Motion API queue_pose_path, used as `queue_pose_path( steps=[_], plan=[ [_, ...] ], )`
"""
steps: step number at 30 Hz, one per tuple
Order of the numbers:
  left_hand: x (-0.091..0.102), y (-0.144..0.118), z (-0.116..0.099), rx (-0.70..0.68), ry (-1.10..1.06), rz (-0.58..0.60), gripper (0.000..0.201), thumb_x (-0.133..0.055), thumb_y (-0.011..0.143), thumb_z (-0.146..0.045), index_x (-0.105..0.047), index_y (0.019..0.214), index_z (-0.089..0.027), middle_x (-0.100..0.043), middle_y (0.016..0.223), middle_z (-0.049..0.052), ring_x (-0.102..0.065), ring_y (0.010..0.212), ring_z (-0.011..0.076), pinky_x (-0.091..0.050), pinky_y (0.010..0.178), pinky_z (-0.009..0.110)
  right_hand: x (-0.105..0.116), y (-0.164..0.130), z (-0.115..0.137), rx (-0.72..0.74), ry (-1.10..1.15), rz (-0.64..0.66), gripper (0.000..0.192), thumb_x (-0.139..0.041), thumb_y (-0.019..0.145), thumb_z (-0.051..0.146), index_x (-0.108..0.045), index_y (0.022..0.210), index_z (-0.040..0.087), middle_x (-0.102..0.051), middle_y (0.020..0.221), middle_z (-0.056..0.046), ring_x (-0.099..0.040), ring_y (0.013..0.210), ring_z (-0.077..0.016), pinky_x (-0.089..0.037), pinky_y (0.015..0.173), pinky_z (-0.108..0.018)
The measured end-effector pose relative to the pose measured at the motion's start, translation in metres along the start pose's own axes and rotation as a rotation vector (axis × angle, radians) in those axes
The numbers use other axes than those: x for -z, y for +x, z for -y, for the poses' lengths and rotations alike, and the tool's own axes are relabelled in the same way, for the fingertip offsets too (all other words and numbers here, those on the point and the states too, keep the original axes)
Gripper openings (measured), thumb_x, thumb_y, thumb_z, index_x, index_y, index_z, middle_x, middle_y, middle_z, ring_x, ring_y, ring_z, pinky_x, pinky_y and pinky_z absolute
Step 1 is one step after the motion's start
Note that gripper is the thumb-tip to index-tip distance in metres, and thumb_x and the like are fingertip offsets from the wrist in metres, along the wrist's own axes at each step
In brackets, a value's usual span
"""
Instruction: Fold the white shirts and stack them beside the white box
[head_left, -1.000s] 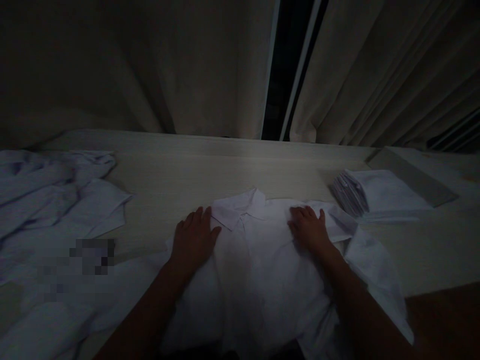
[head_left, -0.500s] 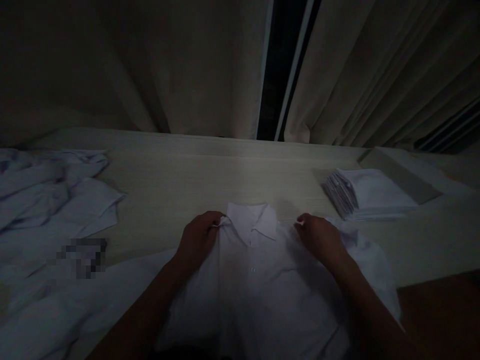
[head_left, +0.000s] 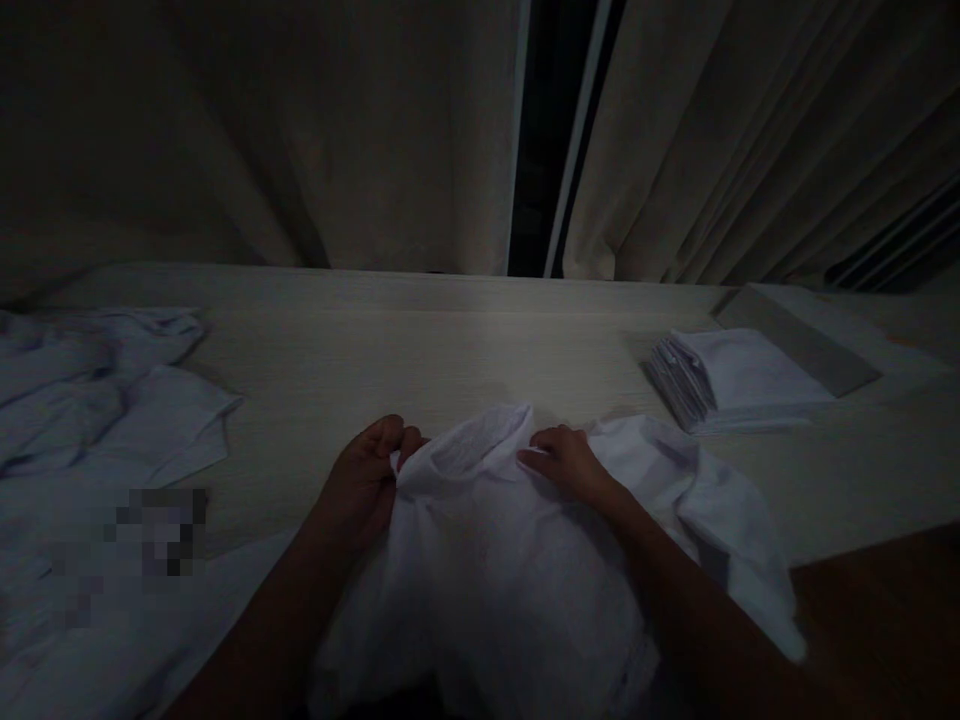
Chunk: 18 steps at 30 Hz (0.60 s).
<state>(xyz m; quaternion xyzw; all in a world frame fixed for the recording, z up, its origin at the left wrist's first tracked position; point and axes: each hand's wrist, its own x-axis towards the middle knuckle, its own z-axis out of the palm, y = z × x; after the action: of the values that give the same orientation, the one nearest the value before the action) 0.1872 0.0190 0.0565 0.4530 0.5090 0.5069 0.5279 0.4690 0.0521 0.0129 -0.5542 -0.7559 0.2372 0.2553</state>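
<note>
A white collared shirt (head_left: 517, 560) lies bunched on the pale wooden table (head_left: 465, 340) right in front of me. My left hand (head_left: 365, 482) pinches the shirt's fabric at its upper left, near the collar. My right hand (head_left: 568, 463) grips the cloth at the upper right of the collar area. The fabric between both hands is raised and rumpled, and the collar itself is hidden in the folds. A sleeve (head_left: 727, 520) trails off to the right.
A heap of loose white garments (head_left: 97, 420) covers the table's left side. A neat stack of folded white shirts (head_left: 731, 378) sits at the right, with a flat grey board (head_left: 802, 335) behind it. Beige curtains (head_left: 300, 130) hang behind the table.
Both hands went from lying flat on the spread shirt to pinching it by the shoulders. They have now drawn closer together and lifted the cloth, bunching it up.
</note>
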Motion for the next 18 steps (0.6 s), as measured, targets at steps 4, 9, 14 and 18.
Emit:
queue_pose_path(
  steps=[4, 9, 14, 18],
  plan=[
    [0.022, 0.016, 0.009, -0.009, 0.153, -0.196, 0.016, -0.046, 0.057, -0.017, -0.039, 0.069, -0.025, -0.053, 0.064, -0.003, -0.049, 0.052, 0.0119, -0.041, 0.051, 0.027, 0.024, -0.004, 0.001, -0.061, 0.431, -0.076, 0.013, -0.066, 0.072, 0.029, -0.056, 0.07, 0.02, -0.071, 0.091, -0.004, -0.064, 0.081, -0.0181, -0.048, 0.074, -0.032],
    [0.023, 0.027, 0.03, -0.125, 0.666, -0.136, 0.019, -0.05, 0.069, -0.021, -0.058, 0.085, -0.024, -0.067, 0.088, 0.003, -0.062, 0.08, 0.0199, -0.048, 0.072, 0.034, 0.042, -0.015, 0.007, -0.109, 0.669, 0.123, 0.017, -0.064, 0.063, 0.018, -0.055, 0.078, 0.021, -0.07, 0.087, -0.001, -0.064, 0.074, -0.0167, -0.047, 0.061, -0.026],
    [0.02, 0.027, 0.039, -0.177, 0.881, -0.123, 0.035, -0.043, 0.07, -0.012, -0.058, 0.099, -0.025, -0.066, 0.095, 0.006, -0.063, 0.085, 0.0214, -0.048, 0.077, 0.037, 0.037, -0.017, 0.0, -0.165, 0.585, 0.256, 0.044, -0.07, 0.075, 0.028, -0.063, 0.119, 0.024, -0.073, 0.1, -0.004, -0.066, 0.08, -0.0171, -0.051, 0.066, -0.029],
    [0.022, 0.027, 0.037, -0.246, 1.028, -0.087, 0.04, -0.044, 0.073, -0.014, -0.062, 0.107, -0.025, -0.067, 0.097, 0.008, -0.063, 0.088, 0.0237, -0.049, 0.081, 0.04, 0.032, -0.013, -0.004, -0.144, 0.51, 0.161, 0.029, -0.06, 0.087, 0.033, -0.07, 0.113, 0.024, -0.074, 0.101, -0.004, -0.068, 0.08, -0.0168, -0.054, 0.073, -0.033]
  ],
)
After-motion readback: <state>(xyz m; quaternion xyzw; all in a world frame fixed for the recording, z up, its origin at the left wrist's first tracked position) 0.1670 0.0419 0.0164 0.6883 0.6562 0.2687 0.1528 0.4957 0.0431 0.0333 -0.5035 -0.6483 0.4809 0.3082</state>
